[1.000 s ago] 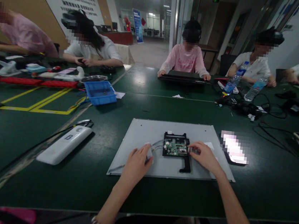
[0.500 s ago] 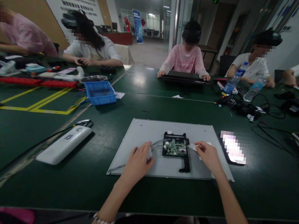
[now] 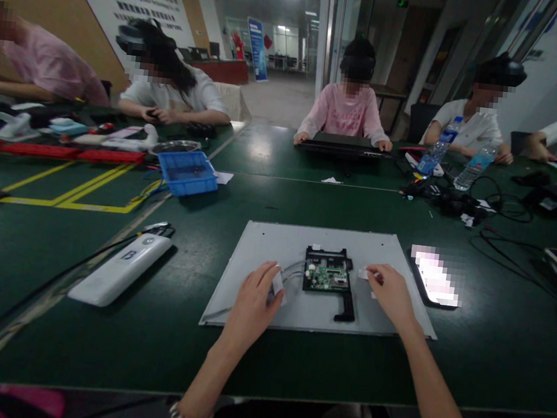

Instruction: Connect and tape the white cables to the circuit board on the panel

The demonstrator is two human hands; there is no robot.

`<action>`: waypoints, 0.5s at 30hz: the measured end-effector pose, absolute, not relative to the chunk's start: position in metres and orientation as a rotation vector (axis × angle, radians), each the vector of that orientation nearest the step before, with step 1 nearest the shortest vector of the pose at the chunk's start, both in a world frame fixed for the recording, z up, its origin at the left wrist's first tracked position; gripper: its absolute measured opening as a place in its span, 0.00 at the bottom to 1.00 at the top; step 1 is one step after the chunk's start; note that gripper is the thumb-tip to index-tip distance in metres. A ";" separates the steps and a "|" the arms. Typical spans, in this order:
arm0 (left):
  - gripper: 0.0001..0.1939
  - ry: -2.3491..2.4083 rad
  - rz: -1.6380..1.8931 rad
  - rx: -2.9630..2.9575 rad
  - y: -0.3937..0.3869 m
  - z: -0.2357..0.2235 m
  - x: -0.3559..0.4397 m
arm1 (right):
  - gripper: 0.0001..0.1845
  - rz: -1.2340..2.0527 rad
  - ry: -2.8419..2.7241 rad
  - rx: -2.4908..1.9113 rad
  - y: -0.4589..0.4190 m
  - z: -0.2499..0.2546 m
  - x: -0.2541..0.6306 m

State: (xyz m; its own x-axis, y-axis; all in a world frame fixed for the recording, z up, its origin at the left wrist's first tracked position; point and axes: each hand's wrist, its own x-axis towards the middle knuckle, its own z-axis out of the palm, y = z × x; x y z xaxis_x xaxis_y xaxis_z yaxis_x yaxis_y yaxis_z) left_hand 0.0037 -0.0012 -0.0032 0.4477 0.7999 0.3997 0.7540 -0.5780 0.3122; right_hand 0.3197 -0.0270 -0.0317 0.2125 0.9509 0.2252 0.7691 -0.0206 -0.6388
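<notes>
Panel [image 3: 280, 239], one, beneath one circuit board [image 3: 325, 278] and two hands [image 3: 255, 293] [image 3: 392, 294].

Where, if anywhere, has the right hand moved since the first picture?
Yes, slightly rightward: the right hand was right beside the black frame; now a clear gap shows between them.

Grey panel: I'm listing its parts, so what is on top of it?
On the panel: a black frame with a green circuit board, grey cables and white pieces. What the left hand and right hand cover cannot be seen.
</notes>
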 end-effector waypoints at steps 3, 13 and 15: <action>0.22 1.396 0.690 2.639 -0.003 -0.001 0.006 | 0.12 0.369 -1.603 -1.828 -0.028 -0.030 0.319; 0.25 1.501 0.453 2.627 -0.001 -0.007 0.007 | 0.12 0.390 -1.612 -1.824 -0.030 -0.026 0.317; 0.26 1.509 0.428 2.617 0.000 -0.008 0.007 | 0.12 0.385 -1.616 -1.826 -0.030 -0.027 0.317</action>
State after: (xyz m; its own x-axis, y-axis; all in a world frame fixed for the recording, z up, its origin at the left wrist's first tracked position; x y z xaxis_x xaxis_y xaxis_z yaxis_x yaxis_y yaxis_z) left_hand 0.0073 0.0001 -0.0075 0.4724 0.8594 0.1957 0.8340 -0.5076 0.2161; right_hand 0.3166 -0.0297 -0.0268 0.1929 0.9601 0.2023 0.7656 -0.0183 -0.6431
